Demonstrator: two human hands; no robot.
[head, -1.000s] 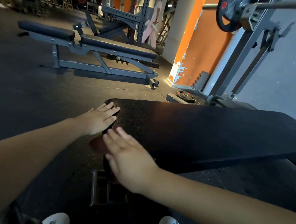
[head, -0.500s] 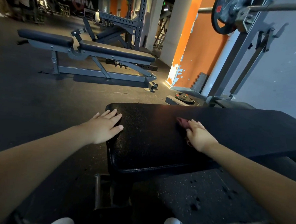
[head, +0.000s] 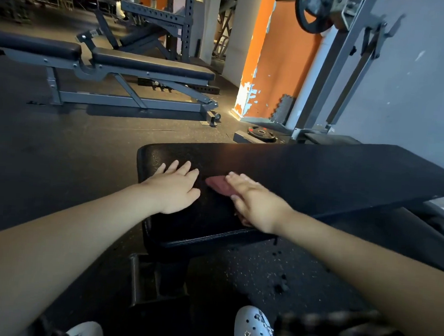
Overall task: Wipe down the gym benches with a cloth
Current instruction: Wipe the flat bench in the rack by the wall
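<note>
A black padded bench runs from the middle of the view off to the right. A dark red cloth lies flat on its near end. My right hand presses on the cloth with straight fingers and covers most of it. My left hand rests flat on the pad's left end, fingers spread, a short gap from the cloth.
A grey adjustable bench stands on the dark rubber floor behind. A rack with a loaded barbell rises at the right, a weight plate at its foot. An orange pillar stands beyond. My white shoes are below.
My right hand has slid the cloth back left along the pad, closer to my left hand, after sweeping right. My left hand has moved further onto the pad.
</note>
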